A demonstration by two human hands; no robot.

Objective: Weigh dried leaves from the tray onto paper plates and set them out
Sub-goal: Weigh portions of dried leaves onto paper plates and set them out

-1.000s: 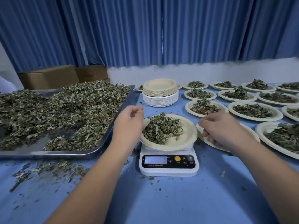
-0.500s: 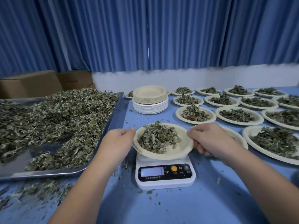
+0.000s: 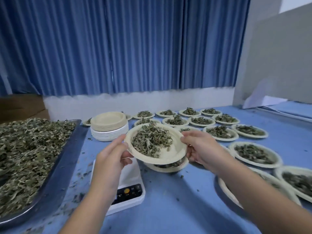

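Holding loaded paper plate clear of scale, level; left hand and right hand fingers pinching opposite rims so leaves stay put. Likely bound for set-out rows.

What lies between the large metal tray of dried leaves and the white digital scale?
In the head view, only a strip of blue table strewn with leaf crumbs separates the metal tray from the white scale.
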